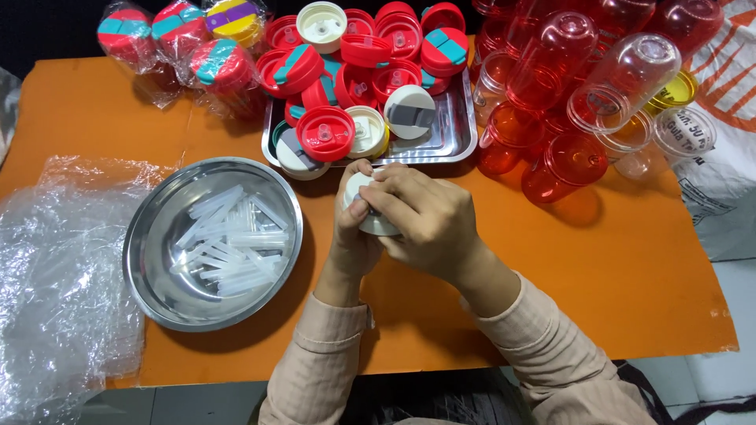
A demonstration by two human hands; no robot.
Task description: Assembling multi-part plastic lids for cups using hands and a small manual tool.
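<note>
Orange covering [614,267] spreads over the whole table and carries everything else. Crinkled clear plastic sheeting [55,291] lies over its near left corner and hangs past the edge. Just right of that sits a round steel bowl [150,236], shallow and shiny, with a heap of short translucent white tubes [228,244] lying loose in its bottom. At the far right a cluster of clear red plastic cups [551,86] lies stacked and tumbled, some on their sides, with a few yellowish cups [677,90] among them and a white printed sack [724,157] beyond, at the table's right edge. In the far middle a rectangular steel tray [453,130] is piled with round lids, mostly red lids [324,134] with teal or grey flip tabs, plus several white lids [409,110]. To the far left of the tray, more lids sit sealed in clear bags [181,39].

Both arms wear pale beige sleeves [331,354] and come in from the near edge. The hands meet just near of the tray, over the orange covering, right of the bowl. The left hand [354,236] grips a white lid [370,224] from the left side, its thumb lying across the top. The right hand [425,220] curls over the same lid from the right, fingers bent and pressed on its upper face, hiding most of it. The white lid is held between both hands, just off the tray's near rim; whether it touches the table cannot be told.
</note>
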